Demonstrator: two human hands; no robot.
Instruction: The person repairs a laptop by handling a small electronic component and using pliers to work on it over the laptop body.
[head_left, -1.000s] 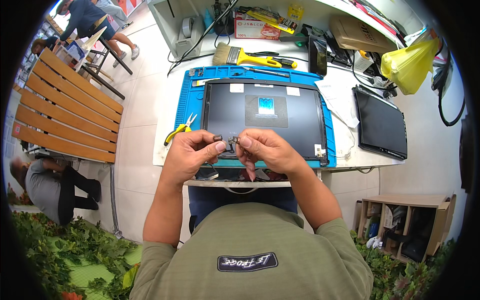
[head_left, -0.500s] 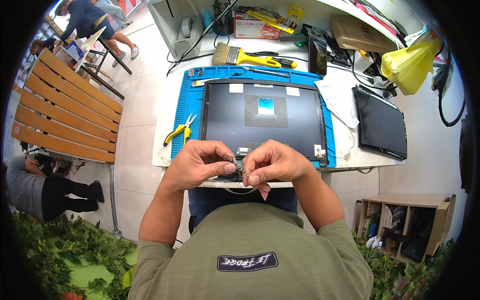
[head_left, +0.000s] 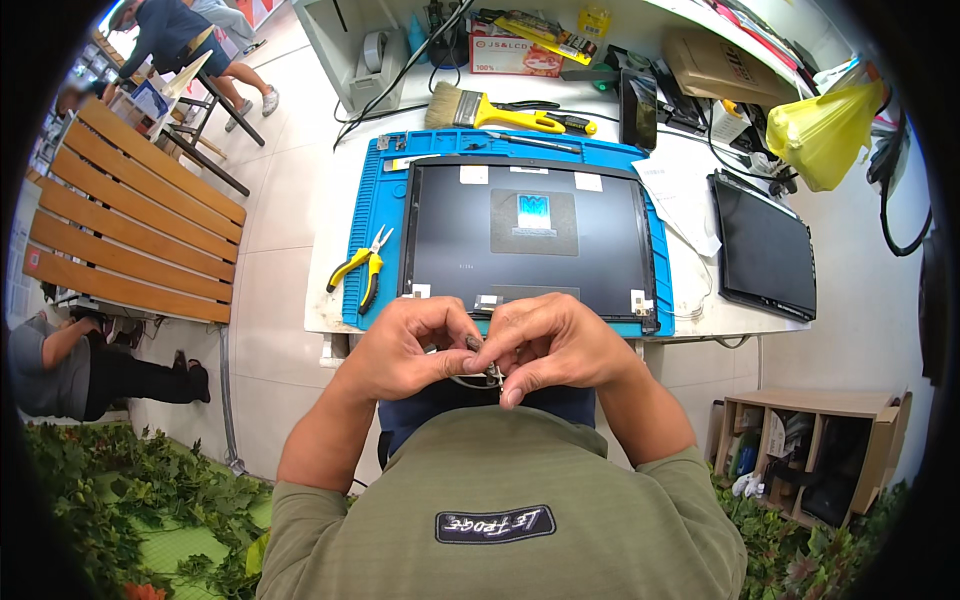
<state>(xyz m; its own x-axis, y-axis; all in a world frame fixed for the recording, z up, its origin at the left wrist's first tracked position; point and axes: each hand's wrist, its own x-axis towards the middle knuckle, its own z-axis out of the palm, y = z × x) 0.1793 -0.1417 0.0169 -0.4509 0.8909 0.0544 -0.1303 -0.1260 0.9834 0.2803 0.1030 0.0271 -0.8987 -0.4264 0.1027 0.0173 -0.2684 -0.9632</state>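
Observation:
Both hands meet at the near edge of the workbench, in front of my body. My left hand [head_left: 418, 352] pinches a small dark metal hinge [head_left: 494, 373] between thumb and fingers. From the other side, my right hand [head_left: 562, 345] closes its thumb and fingers on the same part; the fingers hide much of it. Just beyond the hands lies a black laptop screen lid [head_left: 530, 272], flat on a blue repair mat [head_left: 383, 190]. White tabs sit along its edges. Left of the lid, yellow-handled pliers [head_left: 368, 268] rest on the mat with their jaws apart.
A wide paintbrush [head_left: 490, 112] lies behind the mat. To the right is a black laptop part [head_left: 766, 245], with a yellow plastic bag [head_left: 822, 148] hanging above. A slatted wooden bench [head_left: 135, 225] stands at left; a wooden cabinet [head_left: 805, 400] is low at right. Other people are at far left.
My hands have drawn a little closer to my body with the hinge. My right fingers have shifted their hold, and more of the pliers shows. The person at lower left has shifted.

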